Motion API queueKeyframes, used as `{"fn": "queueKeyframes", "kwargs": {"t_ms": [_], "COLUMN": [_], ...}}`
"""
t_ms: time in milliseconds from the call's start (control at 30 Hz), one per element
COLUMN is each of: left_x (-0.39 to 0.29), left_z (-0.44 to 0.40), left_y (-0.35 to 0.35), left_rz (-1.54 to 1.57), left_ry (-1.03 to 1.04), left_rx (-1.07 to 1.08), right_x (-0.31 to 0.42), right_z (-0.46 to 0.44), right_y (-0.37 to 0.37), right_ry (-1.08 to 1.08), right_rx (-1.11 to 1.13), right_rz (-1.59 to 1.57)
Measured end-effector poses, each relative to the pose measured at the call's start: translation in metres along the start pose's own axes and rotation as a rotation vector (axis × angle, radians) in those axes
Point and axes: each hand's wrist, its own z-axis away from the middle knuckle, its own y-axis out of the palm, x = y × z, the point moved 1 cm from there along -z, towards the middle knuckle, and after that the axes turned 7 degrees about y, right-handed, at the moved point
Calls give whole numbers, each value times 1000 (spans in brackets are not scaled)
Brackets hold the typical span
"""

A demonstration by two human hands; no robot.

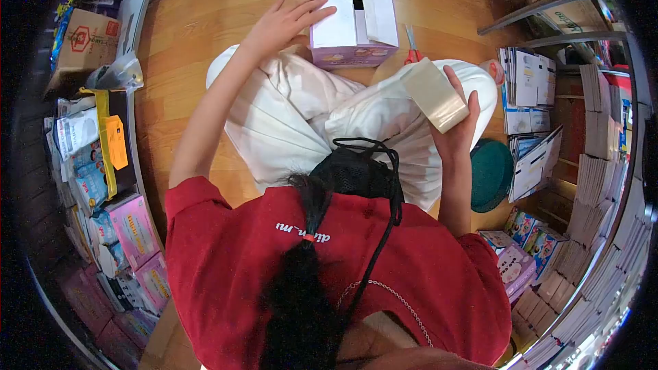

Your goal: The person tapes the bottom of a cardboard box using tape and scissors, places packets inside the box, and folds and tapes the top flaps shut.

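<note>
White-topped and purple-sided, the box (339,33) sits at the upper centre of the frame, its flap seam running up and down the picture with a dark gap showing. The left hand (289,22) is nearer, its fingers spread and grasping nothing, fingertips on the left flap. Lower right of the box, the right hand (458,122) is curled around a wide tape roll (435,96), well apart from the seam. Red-handled scissors (412,55) lie between box and roll.
</note>
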Motion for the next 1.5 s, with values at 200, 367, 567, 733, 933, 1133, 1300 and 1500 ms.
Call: {"fn": "queueKeyframes", "kwargs": {"t_ms": [200,367,567,733,933,1133,1300,1500], "left_x": [-18,-28,-39,-97,-139,-112,-80,-83], "left_z": [-5,-14,-52,-67,-75,-71,-78,-67], "left_y": [9,4,-12,-8,-10,-16,-32,-11], "left_rz": [-166,-220,-274,-222,-127,49,-80,114], "left_ry": [-139,-310,-382,-340,-414,-222,-95,-58], "left_rx": [-170,-300,-356,-224,-168,-183,-69,-71], "right_x": [2,-11,-4,-4,-1,5,6,12], "right_z": [-8,-16,-13,-10,-5,-3,-4,-5], "right_y": [-37,-47,-39,-43,-46,-48,-56,-63], "right_ry": [-13,70,132,59,-1,-103,-140,-242], "right_rx": [-135,46,205,13,-16,-162,-81,6], "right_rz": [-71,-383,-461,-410,-339,-241,-216,-24]}}
